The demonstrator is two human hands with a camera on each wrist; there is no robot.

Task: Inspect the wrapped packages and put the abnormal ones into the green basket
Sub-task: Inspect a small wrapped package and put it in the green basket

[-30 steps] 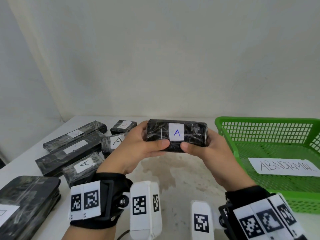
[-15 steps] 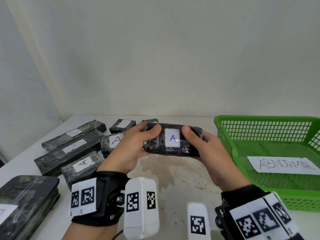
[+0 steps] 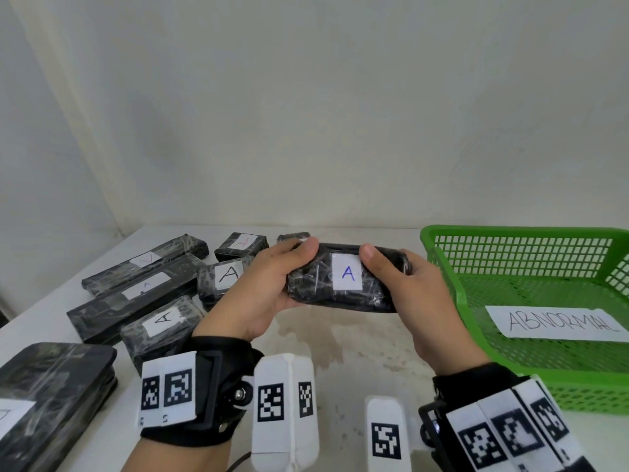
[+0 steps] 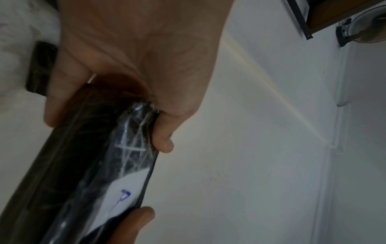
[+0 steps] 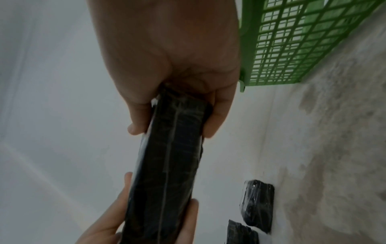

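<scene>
A black film-wrapped package (image 3: pixel 343 284) with a white label bearing a blue "A" is held above the table between both hands. My left hand (image 3: pixel 269 284) grips its left end, thumb on top. My right hand (image 3: pixel 405 284) grips its right end, thumb beside the label. The left wrist view shows the package (image 4: pixel 94 165) clamped between thumb and fingers; the right wrist view shows its dark side (image 5: pixel 171 156). The green basket (image 3: pixel 442 253) stands at the right, holding only a paper sheet reading "ABNORMAL" (image 3: pixel 561 321).
Several more wrapped black packages lie on the left of the white table: long ones (image 3: pixel 143 264), short ones labelled "A" (image 3: pixel 163 321) (image 3: pixel 224 277) (image 3: pixel 241 245), and a large one (image 3: pixel 51 396) at the near left. The wall stands close behind.
The package has been lowered and tilted so its labelled face turns upward; both thumbs moved from its front side onto its top edge. The hands still hold both ends.
</scene>
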